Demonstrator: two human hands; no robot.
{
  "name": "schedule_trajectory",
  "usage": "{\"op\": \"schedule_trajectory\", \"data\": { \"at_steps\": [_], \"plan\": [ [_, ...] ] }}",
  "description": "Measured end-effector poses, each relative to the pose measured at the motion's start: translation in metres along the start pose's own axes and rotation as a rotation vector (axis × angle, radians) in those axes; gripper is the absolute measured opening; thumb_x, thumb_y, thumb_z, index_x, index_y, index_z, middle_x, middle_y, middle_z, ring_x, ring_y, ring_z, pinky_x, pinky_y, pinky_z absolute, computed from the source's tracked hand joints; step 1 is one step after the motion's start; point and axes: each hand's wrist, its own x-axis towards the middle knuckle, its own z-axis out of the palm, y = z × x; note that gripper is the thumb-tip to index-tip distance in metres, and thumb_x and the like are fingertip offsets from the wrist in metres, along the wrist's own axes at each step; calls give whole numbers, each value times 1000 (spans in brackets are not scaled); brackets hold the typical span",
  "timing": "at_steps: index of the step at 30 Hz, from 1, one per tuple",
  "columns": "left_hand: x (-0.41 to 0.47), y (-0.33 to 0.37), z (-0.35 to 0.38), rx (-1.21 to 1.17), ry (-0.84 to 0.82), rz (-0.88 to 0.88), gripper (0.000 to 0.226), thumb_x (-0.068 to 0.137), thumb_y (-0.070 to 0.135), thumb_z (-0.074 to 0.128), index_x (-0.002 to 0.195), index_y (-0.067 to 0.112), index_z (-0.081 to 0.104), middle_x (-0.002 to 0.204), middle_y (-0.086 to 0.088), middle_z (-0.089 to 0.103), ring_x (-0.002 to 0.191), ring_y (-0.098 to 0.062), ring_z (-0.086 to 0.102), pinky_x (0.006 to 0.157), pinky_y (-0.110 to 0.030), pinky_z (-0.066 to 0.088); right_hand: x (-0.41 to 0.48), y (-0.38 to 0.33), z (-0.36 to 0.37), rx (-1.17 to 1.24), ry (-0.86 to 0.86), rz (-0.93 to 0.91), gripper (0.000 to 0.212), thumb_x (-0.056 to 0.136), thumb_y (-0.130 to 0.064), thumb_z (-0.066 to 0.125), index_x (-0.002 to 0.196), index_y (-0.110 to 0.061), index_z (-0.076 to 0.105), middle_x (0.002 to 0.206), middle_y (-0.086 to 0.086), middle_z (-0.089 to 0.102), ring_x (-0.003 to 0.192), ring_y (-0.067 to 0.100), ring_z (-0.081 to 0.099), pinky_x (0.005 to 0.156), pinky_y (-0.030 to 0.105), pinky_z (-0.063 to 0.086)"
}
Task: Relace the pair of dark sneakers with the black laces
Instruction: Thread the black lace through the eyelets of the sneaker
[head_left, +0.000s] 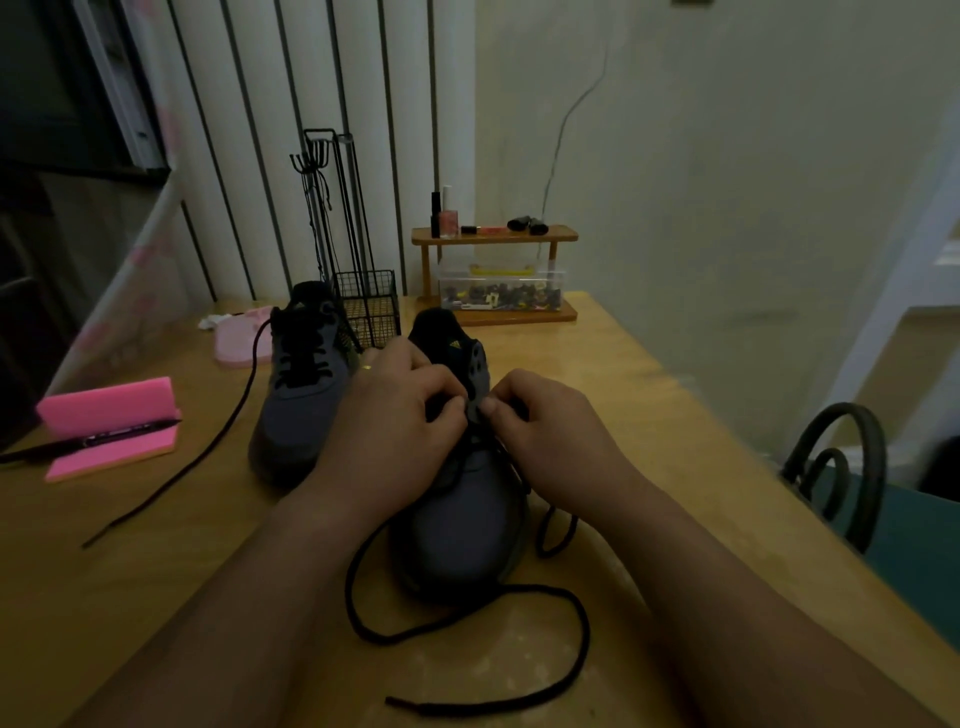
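On the table (156, 545), the near sneaker (462, 519) sits toe toward the person, with the other sneaker (296, 410) to its far left, showing lace crossings. The left hand (395, 415) curls round the near sneaker's upper eyelets. The right hand (545, 421) seems to pinch the lace (576, 623) there, its tip hidden. To thread well, keep the eyelet flap taut, feed the tip straight through, then draw up the slack lying near the toe.
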Motion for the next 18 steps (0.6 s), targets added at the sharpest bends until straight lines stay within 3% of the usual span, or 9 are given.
{"op": "schedule_trajectory", "data": {
  "at_steps": [7, 11, 13, 15, 18],
  "plan": [
    [19, -1, -12, 33, -283, -46, 21, 98, 37, 67, 118, 33, 74, 102, 10, 46, 101, -15, 52, 91, -42, 51, 0, 1, 2, 28, -10, 8, 18, 105, -32, 58, 92, -20, 61, 83, -6, 60, 77, 11, 56, 65, 33, 44],
    [30, 3, -21, 43, -418, -59, 12, 99, 40, 67, 109, 37, 73, 107, 8, 47, 103, -15, 53, 93, -41, 52, 1, 1, 0, 71, -18, 53, 19, 103, -33, 60, 89, -21, 63, 84, -5, 64, 78, 12, 59, 66, 32, 47],
    [30, 4, -21, 4, -433, -67, 6, 100, 38, 66, 103, 37, 71, 105, 8, 47, 99, -12, 54, 86, -31, 50, 2, 3, -3, 158, -31, 114, 20, 102, -35, 63, 90, -20, 67, 86, -4, 69, 76, 12, 62, 66, 36, 51],
    [26, 1, -16, -60, -413, -72, 3, 100, 35, 66, 100, 37, 68, 104, 9, 47, 96, -7, 52, 77, -22, 44, 2, 5, -5, 334, -58, 200, 21, 102, -34, 64, 91, -17, 70, 81, -5, 70, 61, 9, 56, 57, 33, 45],
    [18, -7, -5, -167, -334, -81, 3, 101, 33, 65, 99, 34, 67, 104, 10, 46, 98, -6, 50, 79, -22, 40, 2, 4, -5, 604, -116, 302, 19, 103, -23, 63, 94, -8, 69, 77, 1, 67, 51, 12, 46, 48, 27, 37]
  ]
}}
